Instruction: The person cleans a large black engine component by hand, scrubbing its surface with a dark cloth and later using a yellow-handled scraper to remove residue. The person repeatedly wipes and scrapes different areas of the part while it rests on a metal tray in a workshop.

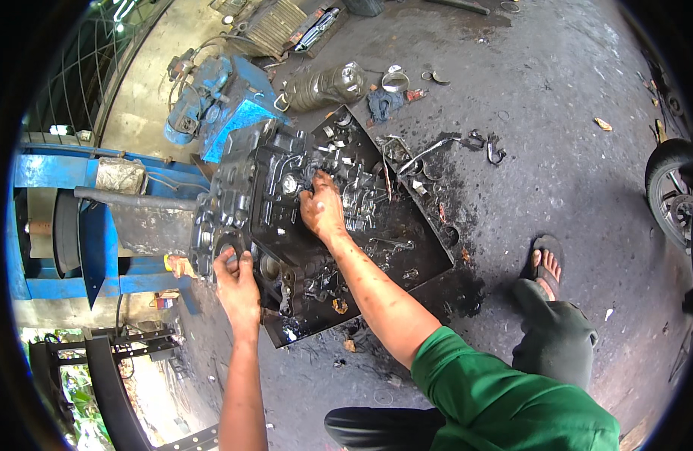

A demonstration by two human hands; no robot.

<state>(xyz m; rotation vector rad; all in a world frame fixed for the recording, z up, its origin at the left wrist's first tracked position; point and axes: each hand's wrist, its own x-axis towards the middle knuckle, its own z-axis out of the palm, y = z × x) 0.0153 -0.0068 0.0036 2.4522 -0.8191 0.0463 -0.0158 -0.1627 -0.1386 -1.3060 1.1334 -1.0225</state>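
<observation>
A large oily black engine casing [252, 199] lies tilted on a black metal tray [425, 240] on the concrete floor. My left hand [236, 282] grips the casing's near lower edge. My right hand [321, 210] reaches into the casing's middle, fingers closed on a small part there; what it pinches is hidden by grease and fingers. Loose dark metal parts [361, 199] lie in the tray beside the right hand.
A blue machine [211, 98] and a dirty plastic bottle [327, 84] stand beyond the tray, with metal rings [395, 79] and a rag. A blue steel frame [75, 225] is at left. My sandalled foot [545, 263] rests right of the tray; a tyre [670, 188] is at far right.
</observation>
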